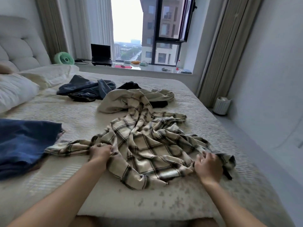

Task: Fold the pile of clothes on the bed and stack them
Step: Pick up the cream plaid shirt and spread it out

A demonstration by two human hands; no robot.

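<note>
- Head view shows a plaid shirt (147, 145) lying crumpled on the bed (205, 202), near the person.
- Left hand (100, 152) pinches a bunch of the shirt, likely to pull it flat for folding.
- Right hand (209, 167) rests on the shirt's other side; its fingers look loose, but I cannot tell if they grip.
- I count two hands, one plaid shirt, one blue cloth (24, 145), one dark jeans heap (85, 90) and one cream top (118, 100).

- Shirt (147, 145) lies crumpled near the bed's (205, 99) foot edge.
- Folded cloth (24, 141) at the left edge.
- Jeans (85, 89) behind, toward the pillows (16, 90).
</note>
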